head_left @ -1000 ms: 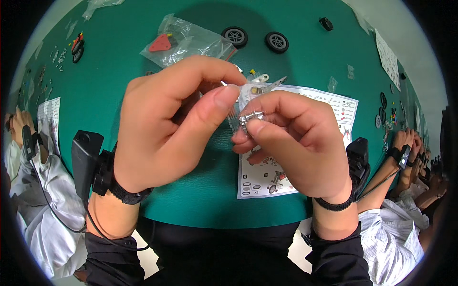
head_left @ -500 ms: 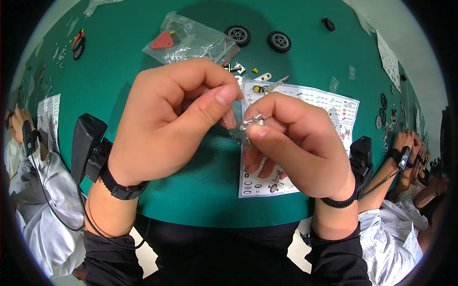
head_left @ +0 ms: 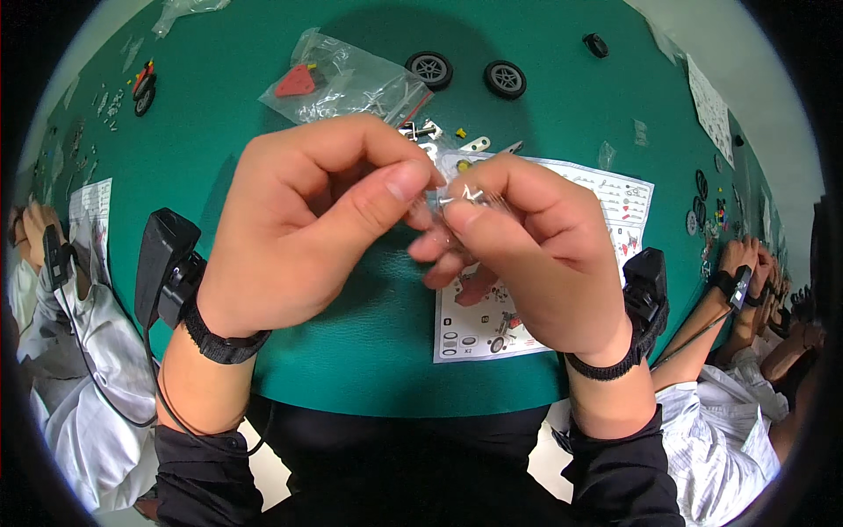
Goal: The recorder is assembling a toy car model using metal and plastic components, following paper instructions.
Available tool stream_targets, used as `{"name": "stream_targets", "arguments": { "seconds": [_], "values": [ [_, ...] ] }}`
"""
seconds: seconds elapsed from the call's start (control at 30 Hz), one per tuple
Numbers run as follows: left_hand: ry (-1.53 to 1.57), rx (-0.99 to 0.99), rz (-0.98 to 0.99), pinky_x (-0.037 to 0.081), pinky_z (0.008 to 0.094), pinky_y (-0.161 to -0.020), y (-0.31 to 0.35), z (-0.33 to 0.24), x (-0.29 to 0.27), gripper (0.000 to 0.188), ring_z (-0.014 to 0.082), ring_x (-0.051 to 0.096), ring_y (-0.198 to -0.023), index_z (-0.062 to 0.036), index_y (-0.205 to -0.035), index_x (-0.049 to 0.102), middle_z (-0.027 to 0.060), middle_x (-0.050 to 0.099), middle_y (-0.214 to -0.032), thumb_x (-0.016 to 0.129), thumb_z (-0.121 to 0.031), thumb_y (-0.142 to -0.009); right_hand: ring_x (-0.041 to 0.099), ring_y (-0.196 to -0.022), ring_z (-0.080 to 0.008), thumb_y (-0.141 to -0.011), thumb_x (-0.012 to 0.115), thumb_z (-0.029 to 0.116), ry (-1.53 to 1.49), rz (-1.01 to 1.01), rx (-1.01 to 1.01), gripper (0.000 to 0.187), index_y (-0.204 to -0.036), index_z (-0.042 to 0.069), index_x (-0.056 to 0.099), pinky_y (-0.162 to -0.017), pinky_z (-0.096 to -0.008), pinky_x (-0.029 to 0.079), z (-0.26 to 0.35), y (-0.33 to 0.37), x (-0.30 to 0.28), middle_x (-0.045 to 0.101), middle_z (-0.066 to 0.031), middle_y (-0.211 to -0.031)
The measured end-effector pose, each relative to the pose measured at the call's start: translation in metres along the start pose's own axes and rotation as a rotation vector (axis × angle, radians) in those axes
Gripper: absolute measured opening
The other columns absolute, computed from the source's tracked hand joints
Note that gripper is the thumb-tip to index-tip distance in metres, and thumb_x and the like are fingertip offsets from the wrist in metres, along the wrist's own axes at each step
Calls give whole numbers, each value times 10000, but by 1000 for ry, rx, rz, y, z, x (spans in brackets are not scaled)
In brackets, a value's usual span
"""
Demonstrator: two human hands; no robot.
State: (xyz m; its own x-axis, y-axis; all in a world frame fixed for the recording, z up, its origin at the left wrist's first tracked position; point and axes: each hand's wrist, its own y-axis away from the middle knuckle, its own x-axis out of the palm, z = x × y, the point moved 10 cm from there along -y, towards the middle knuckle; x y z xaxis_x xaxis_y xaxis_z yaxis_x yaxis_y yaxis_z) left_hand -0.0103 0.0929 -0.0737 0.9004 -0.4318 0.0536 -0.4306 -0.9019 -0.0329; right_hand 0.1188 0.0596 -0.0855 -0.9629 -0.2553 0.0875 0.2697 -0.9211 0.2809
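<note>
The left hand (head_left: 303, 228) pinches, thumb to forefinger, a small clear plastic bag (head_left: 443, 165) as the right hand (head_left: 549, 259) grips it tightly around silver hardware (head_left: 472, 195), probably screws.

head cam (fisheye) looks down, near, at l hand (head_left: 299, 233), r hand (head_left: 549, 259), tbl (head_left: 351, 378).

Here comes your right hand (head_left: 549, 255), higher and closer in, the gap to your left hand (head_left: 307, 224) narrowing! Its lower fingers have swung out leftward. The shiny metal pieces (head_left: 472, 195), sticking up clearly half a second ago, now show only as glints above your right thumb. Behind, more of the grey metal strip (head_left: 515, 147) has vanished behind your knuckles.
</note>
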Motion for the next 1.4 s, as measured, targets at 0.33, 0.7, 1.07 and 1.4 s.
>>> {"name": "stream_targets", "arguments": {
  "seconds": [0.33, 0.7, 1.07, 1.4],
  "values": [
    [24, 23, -33, 360, 178, -500, 1, -7, 1, 211, 43, 502, -578, 17, -1014, 685, 44, 656, -789, 599, -172, -980, 711, -713, -147, -989, 530, 123, -70, 16, 35, 143, -1042, 6, 594, -558, -220, 544, 1, 2, 0, 714, -93, -823],
    [-121, 96, -54, 377, 179, -495, 1, -11, -2, 135, 34, 515, -575, 18, -1021, 703, 55, 705, -840, 627, -67, -949, 708, -712, -150, -1000, 539, 131, -76, 8, 30, 207, -1138, -12, 599, -556, -210, 534, 3, 1, 0, 713, -96, -819],
    [-163, 145, -70, 376, 189, -497, 7, -19, -3, 142, 39, 513, -566, 14, -1019, 724, 48, 707, -843, 665, -82, -932, 700, -702, -143, -996, 549, 116, -49, -2, -31, 190, -1105, -24, 619, -566, -217, 540, 9, 4, 2, 701, -90, -786],
    [-598, 491, 4, 458, 252, -554, 16, -97, 15, 116, 156, 628, -637, 21, -981, 705, 98, 690, -813, 682, -21, -876, 566, -591, -45, -979, 609, 153, -92, -27, -196, 142, -985, 11, 619, -540, -192, 454, 45, 22, 6, 623, -12, -693]
  ]
}}
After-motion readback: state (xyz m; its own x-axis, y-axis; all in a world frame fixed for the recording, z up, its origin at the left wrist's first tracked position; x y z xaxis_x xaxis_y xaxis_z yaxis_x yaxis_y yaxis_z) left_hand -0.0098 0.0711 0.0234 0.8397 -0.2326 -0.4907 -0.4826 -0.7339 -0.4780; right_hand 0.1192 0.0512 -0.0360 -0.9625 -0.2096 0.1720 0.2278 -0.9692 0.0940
